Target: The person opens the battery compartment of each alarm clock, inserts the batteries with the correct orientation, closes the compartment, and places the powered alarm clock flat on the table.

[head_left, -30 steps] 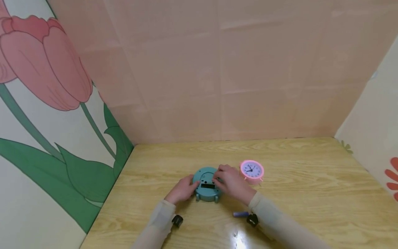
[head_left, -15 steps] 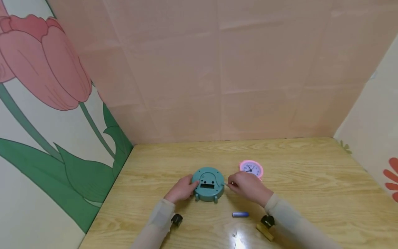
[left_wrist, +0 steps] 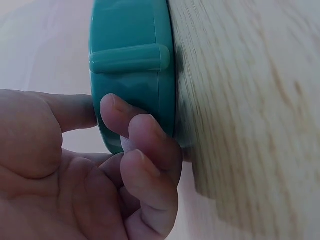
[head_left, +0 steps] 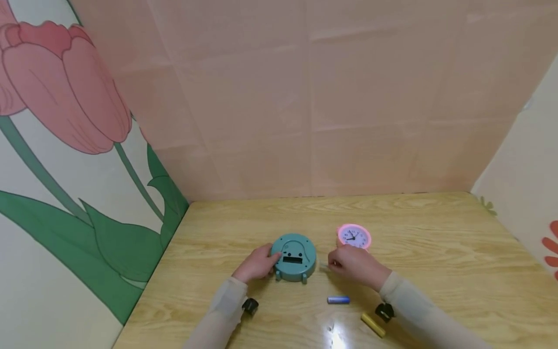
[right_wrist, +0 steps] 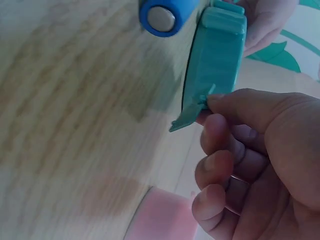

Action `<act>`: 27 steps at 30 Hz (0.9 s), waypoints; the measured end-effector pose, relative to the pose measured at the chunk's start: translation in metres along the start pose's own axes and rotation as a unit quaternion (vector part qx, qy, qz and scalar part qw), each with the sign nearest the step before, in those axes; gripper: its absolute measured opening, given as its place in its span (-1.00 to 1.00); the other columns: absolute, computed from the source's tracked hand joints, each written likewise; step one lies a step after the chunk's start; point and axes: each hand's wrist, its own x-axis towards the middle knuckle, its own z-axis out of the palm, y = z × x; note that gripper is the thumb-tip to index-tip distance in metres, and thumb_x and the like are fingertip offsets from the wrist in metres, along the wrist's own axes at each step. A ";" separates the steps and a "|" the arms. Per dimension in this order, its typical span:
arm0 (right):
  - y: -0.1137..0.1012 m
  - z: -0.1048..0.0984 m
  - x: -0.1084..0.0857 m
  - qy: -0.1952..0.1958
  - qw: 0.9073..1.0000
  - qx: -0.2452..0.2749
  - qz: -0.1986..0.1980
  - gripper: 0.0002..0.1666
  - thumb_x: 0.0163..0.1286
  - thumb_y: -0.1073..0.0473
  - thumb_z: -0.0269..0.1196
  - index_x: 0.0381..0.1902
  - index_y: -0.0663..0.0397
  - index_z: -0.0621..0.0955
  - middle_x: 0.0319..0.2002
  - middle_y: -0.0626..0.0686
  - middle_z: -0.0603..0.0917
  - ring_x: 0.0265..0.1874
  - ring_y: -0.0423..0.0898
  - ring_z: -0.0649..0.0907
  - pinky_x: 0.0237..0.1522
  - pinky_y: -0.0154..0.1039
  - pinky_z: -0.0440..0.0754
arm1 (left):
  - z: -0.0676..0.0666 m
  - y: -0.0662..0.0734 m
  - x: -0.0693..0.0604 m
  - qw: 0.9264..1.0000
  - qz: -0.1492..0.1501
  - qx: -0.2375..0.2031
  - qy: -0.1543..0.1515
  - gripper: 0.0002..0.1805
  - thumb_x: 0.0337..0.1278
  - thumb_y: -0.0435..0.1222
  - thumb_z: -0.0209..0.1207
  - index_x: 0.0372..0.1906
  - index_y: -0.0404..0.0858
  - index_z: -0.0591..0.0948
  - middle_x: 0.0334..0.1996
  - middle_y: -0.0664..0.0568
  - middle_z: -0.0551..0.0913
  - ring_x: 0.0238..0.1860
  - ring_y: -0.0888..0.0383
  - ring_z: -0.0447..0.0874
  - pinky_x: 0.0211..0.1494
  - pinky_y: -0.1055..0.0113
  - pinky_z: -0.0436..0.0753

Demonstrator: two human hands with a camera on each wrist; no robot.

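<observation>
Teal clock (head_left: 297,248), gripped at its edge by the left hand (head_left: 257,264)
Right hand (head_left: 357,264) pinches a thin cover (right_wrist: 190,115); best held lightly so it won't bend.

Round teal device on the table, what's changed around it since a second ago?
The right hand has moved off the round teal device to the right, pinching a small teal piece. Its wrist no longer covers the yellow battery. The left hand still holds the device; the blue battery and pink clock stayed put.
</observation>
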 end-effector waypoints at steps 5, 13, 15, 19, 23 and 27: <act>0.001 0.004 0.001 -0.022 1.000 0.003 -0.019 -0.94 0.27 0.22 0.41 -0.39 -0.05 0.72 -0.46 -0.21 0.68 -0.52 -0.37 0.50 -0.39 -0.37 0.57 | -0.001 0.001 -0.001 1.000 0.002 -0.007 -0.001 -0.58 0.54 -0.10 0.00 0.21 -0.32 0.48 -0.40 -0.05 0.57 -0.42 0.08 0.55 -0.42 0.23 0.58; 0.004 0.007 0.003 -0.024 0.999 0.008 -0.021 -0.91 0.29 0.22 0.39 -0.41 -0.06 0.70 -0.48 -0.25 0.65 -0.54 -0.39 0.47 -0.40 -0.39 0.54 | 0.000 0.001 0.001 1.000 -0.005 -0.013 0.008 -0.59 0.54 -0.09 -0.01 0.18 -0.32 0.48 -0.45 -0.05 0.57 -0.48 0.10 0.53 -0.46 0.26 0.57; 0.003 0.008 0.002 -0.021 0.999 0.010 -0.030 -0.87 0.29 0.23 0.39 -0.45 -0.09 0.69 -0.51 -0.27 0.62 -0.56 -0.38 0.45 -0.43 -0.40 0.51 | 0.000 0.001 0.003 1.000 -0.009 -0.017 0.011 -0.60 0.55 -0.10 -0.02 0.18 -0.33 0.48 -0.47 -0.05 0.57 -0.52 0.11 0.52 -0.47 0.27 0.56; 0.000 0.009 0.003 -0.018 0.998 0.014 -0.054 -0.84 0.27 0.23 0.41 -0.49 -0.09 0.68 -0.55 -0.29 0.59 -0.58 -0.38 0.43 -0.46 -0.41 0.47 | 0.000 0.000 0.005 1.000 -0.010 -0.022 0.014 -0.56 0.55 -0.11 -0.02 0.24 -0.37 0.44 -0.47 -0.06 0.57 -0.55 0.12 0.50 -0.47 0.27 0.56; 0.000 0.012 0.004 -0.015 0.998 0.016 -0.054 -0.86 0.25 0.22 0.43 -0.47 -0.09 0.69 -0.52 -0.28 0.63 -0.56 -0.39 0.45 -0.44 -0.41 0.50 | 0.000 -0.001 0.007 1.000 -0.008 -0.024 0.013 -0.53 0.55 -0.10 -0.03 0.28 -0.38 0.42 -0.46 -0.05 0.57 -0.57 0.12 0.49 -0.46 0.27 0.56; 0.000 0.012 0.004 -0.010 0.999 0.023 -0.037 -0.88 0.25 0.24 0.43 -0.44 -0.09 0.70 -0.46 -0.25 0.69 -0.50 -0.38 0.51 -0.38 -0.39 0.55 | 0.000 -0.001 0.009 1.000 -0.006 -0.027 0.011 -0.53 0.56 -0.09 -0.04 0.27 -0.36 0.43 -0.46 -0.05 0.58 -0.56 0.13 0.49 -0.46 0.28 0.56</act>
